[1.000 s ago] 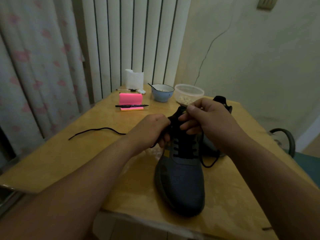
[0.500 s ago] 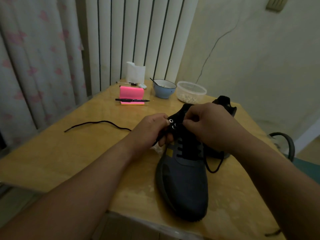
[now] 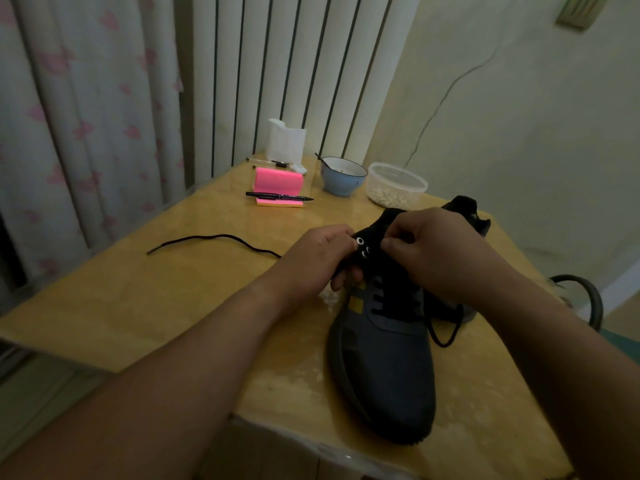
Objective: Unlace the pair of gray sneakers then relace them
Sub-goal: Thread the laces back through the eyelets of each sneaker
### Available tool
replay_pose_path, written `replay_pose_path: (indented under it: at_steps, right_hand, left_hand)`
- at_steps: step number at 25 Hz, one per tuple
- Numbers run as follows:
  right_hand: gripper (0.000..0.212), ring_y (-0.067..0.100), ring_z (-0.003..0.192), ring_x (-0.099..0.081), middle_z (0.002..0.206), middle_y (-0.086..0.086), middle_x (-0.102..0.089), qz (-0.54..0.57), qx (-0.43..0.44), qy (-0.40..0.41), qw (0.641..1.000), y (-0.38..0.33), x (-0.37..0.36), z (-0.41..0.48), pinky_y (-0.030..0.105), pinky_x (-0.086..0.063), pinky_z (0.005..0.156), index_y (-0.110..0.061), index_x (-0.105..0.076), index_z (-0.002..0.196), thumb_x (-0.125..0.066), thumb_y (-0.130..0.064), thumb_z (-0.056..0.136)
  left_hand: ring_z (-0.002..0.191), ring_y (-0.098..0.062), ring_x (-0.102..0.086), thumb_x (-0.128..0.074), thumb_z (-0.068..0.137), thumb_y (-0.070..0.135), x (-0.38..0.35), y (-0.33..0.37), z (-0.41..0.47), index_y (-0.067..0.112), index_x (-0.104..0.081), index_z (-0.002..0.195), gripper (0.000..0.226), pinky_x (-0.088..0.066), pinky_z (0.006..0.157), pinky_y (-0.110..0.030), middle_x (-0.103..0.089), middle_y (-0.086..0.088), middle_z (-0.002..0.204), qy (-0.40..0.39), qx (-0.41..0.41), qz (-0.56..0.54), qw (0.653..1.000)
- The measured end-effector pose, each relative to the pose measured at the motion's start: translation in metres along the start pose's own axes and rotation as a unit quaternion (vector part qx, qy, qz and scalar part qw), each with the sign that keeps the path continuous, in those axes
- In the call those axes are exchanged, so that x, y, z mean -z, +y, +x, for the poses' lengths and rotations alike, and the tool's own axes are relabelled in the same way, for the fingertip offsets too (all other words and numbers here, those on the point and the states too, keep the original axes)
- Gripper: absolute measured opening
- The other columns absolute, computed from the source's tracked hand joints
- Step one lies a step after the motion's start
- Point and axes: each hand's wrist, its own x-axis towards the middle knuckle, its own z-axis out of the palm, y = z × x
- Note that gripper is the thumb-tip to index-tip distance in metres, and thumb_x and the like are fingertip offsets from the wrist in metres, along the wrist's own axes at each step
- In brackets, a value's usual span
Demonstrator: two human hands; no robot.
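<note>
Black cloth at the top of the gray sneaker is being held from both sides. The fingers of the left hand are curling round the left flap, just beside two shiny lace holes. The fingers of the right hand are bending in tight and pinching the black top edge across from those holes. I cannot tell if a lace end is sitting between them.

The gray sneaker is lying on the bench, close to the near edge, with its toe pointing at the person. A black lace is crossing the lower holes and is hanging out in a loop on the sneaker's right side. The other sneaker is sitting right behind the right hand, and only its dark back part is showing.

A loose lace is lying on the bench to the left of the left hand, well apart from the sneakers. Some small white crumbs are lying under the left wrist.

Farther back, a black pen is resting on a pink pad of sticky notes. A blue bowl is standing next to a clear tub with small pale bits in it. White paper is standing at the far edge. A curtain with pink shapes is hanging on the left.
</note>
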Motion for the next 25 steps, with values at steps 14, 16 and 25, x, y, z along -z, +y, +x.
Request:
replay_pose_path:
  at_steps: [14, 16, 25]
  right_hand:
    - [0.012, 0.005, 0.077, -0.062, 0.086, -0.013, -0.064, 0.001, 0.011, -0.015, 1.000, 0.001, -0.002, 0.001, 0.023, -0.051, 0.065, -0.025, -0.074, 0.103, -0.063, -0.028, 0.101]
    - [0.013, 0.005, 0.082, -0.063, 0.088, -0.015, -0.065, 0.007, 0.017, -0.012, 1.000, 0.001, -0.005, 0.001, 0.026, -0.054, 0.070, -0.027, -0.076, 0.105, -0.063, -0.029, 0.101]
    - [0.013, 0.014, 0.085, -0.069, 0.087, -0.015, -0.063, 0.040, -0.014, -0.050, 0.998, -0.007, 0.005, 0.000, 0.031, -0.057, 0.072, -0.026, -0.071, 0.113, -0.063, -0.024, 0.102]
  left_hand:
    - [0.058, -0.023, -0.052, -0.043, 0.108, 0.016, 0.000, -0.003, 0.000, 0.006, -0.061, 0.091, 0.027, -0.044, 0.059, -0.030, -0.070, -0.014, 0.077, -0.001, -0.016, 0.002, 1.000]
    - [0.059, -0.024, -0.053, -0.041, 0.110, 0.018, -0.001, -0.003, -0.001, 0.001, -0.059, 0.097, 0.028, -0.044, 0.058, -0.028, -0.069, -0.014, 0.078, 0.001, -0.014, 0.002, 1.000]
    - [0.079, -0.014, -0.066, -0.054, 0.108, 0.018, 0.001, -0.002, -0.003, 0.013, -0.061, 0.100, 0.012, -0.056, 0.075, -0.025, -0.067, -0.004, 0.084, -0.023, 0.045, -0.043, 0.998]
